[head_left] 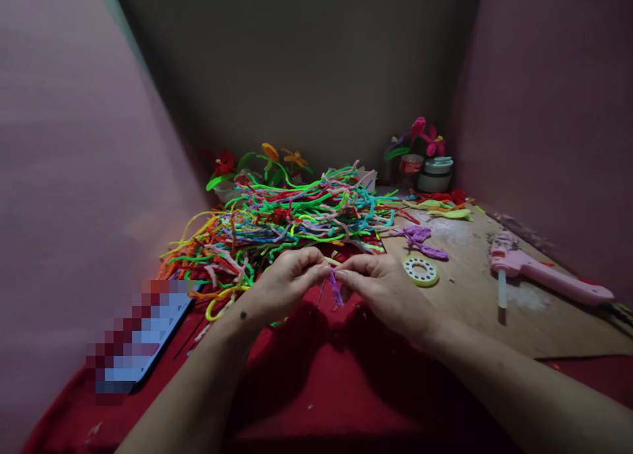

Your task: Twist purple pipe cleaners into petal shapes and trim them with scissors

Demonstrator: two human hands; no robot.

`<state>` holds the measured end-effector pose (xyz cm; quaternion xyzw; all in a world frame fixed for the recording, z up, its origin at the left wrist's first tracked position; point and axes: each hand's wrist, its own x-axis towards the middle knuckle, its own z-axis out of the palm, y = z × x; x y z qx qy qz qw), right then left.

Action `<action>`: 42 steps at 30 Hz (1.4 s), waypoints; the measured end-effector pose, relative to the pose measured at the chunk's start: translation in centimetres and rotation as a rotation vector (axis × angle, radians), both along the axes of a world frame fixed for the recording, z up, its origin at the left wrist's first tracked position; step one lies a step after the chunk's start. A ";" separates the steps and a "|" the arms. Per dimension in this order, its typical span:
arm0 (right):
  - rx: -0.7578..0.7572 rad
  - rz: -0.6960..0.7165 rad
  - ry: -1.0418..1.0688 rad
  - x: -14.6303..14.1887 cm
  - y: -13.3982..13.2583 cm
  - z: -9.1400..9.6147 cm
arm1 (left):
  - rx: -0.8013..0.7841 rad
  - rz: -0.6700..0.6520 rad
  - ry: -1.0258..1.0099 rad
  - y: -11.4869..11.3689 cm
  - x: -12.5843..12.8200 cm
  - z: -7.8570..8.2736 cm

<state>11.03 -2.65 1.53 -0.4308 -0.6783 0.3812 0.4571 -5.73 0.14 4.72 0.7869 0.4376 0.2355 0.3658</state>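
Between both hands is a small purple pipe-cleaner piece [336,290], its lower end hanging free. My left hand [293,276] pinches its top between thumb and forefinger. From the other side, my right hand [378,279] pinches the same piece, the fingertips of the two hands almost touching. A thin dark stem [320,294] slants down below the fingertips. Behind the hands lies a big heap of multicoloured pipe cleaners [306,210]. More purple pipe-cleaner pieces [420,240] rest right of the heap.
A pink glue gun [554,275] and a yellow-rimmed tape roll [420,270] lie on a brown board [475,315] at right. A blurred-out phone-like device [148,342] lies left on the red cloth [306,401]. Pipe-cleaner flowers [430,141] and a lidded jar [435,174] stand behind.
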 end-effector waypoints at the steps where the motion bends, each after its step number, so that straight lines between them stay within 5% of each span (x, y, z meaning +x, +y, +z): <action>1: -0.112 0.049 0.075 0.0 0.1 0.0 | 0.026 -0.002 0.013 0.0 0.1 -0.1; 6: -0.432 0.172 0.268 0.1 0.8 -0.3 | 0.185 0.003 0.064 -0.1 0.5 -0.4; 11: -0.446 0.157 0.220 0.0 0.8 -0.2 | 0.369 0.035 0.110 -0.3 0.8 -0.3; 21: -0.444 0.055 0.233 -0.3 0.6 0.2 | -0.284 0.088 -0.140 -0.4 1.1 -0.2; 27: -0.707 0.206 0.518 -0.5 0.8 -1.0 | 0.097 0.055 -0.031 -0.1 1.3 -0.9; 31: -0.741 0.254 0.531 -0.5 1.0 -1.4 | 0.297 0.043 0.008 -0.1 1.2 -1.2; 38: -0.701 0.211 0.507 -0.4 1.0 -1.2 | -0.298 0.092 -0.275 0.5 1.1 -1.8; 42: -0.762 0.212 0.535 -0.7 1.1 -1.7 | -0.218 0.262 -0.343 0.3 1.8 -2.8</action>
